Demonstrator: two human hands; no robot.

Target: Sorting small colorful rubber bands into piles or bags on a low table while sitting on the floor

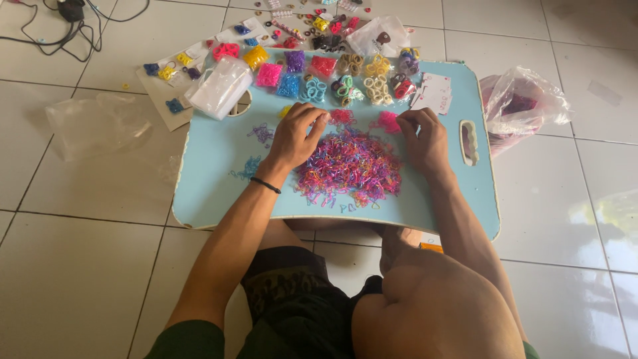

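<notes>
A heap of small pink, purple and blue rubber bands (350,166) lies in the middle of a light blue lap tray (212,193). My left hand (298,133) rests at the heap's upper left edge, fingers curled down near a small pink cluster (341,116); whether it pinches a band is hidden. My right hand (423,136) sits at the heap's upper right, fingers bent beside another pink cluster (388,121). A black band (266,185) circles my left wrist.
Sorted packets of coloured bands (312,76) line the tray's far edge, with white cards (433,93) at right. A clear bag (220,86) overlaps the tray's left corner. Another plastic bag (525,106) lies on the tiled floor at right. Cables (63,23) sit far left.
</notes>
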